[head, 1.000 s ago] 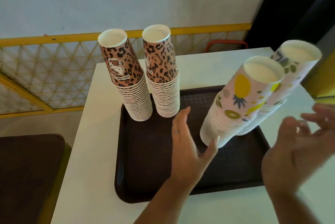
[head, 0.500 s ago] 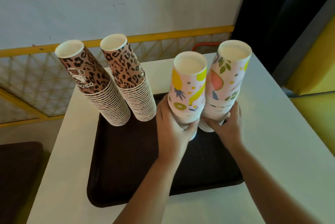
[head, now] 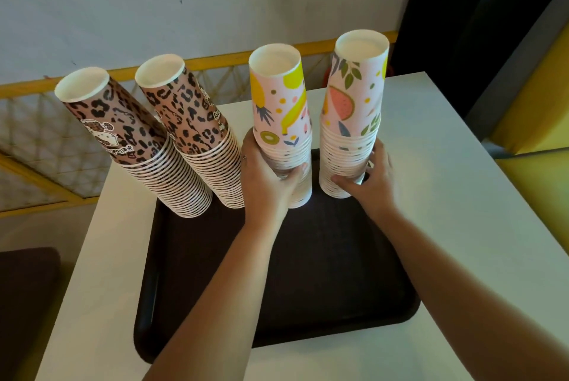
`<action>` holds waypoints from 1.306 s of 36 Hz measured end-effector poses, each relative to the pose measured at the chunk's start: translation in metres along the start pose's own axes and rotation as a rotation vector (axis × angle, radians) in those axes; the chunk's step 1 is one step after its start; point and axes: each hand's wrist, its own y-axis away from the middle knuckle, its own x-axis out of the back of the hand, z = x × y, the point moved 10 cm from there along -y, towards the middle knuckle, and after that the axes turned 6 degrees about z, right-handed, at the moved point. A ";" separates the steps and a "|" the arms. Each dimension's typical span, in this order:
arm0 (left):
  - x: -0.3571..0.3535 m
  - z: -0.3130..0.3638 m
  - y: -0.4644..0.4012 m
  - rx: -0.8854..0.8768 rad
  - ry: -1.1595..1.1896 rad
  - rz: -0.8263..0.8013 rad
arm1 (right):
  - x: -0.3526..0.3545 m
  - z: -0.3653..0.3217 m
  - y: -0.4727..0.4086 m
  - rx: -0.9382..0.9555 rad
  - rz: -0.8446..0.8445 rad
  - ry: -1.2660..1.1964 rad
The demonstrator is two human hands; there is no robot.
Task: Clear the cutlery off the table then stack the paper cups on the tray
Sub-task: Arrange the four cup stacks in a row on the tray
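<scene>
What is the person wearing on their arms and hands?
Both forearms are bare, with no sleeves showing, and neither wrist has a watch or bracelet. The left hand has a small ring on one finger. The right hand shows no ring or glove.

Head view, close, down onto tray point(head: 308, 272)

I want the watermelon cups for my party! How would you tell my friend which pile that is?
Find the dark tray on the white table; four upside-down cup stacks stand along its far edge. The watermelon stack is farthest right, gripped low by the right hand. Unlike its fruit-print neighbour, it shows a pink watermelon slice and green leaves.
</scene>
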 end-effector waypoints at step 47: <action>0.041 -0.097 0.051 0.409 -0.040 0.211 | -0.072 -0.021 0.060 0.070 -0.088 0.150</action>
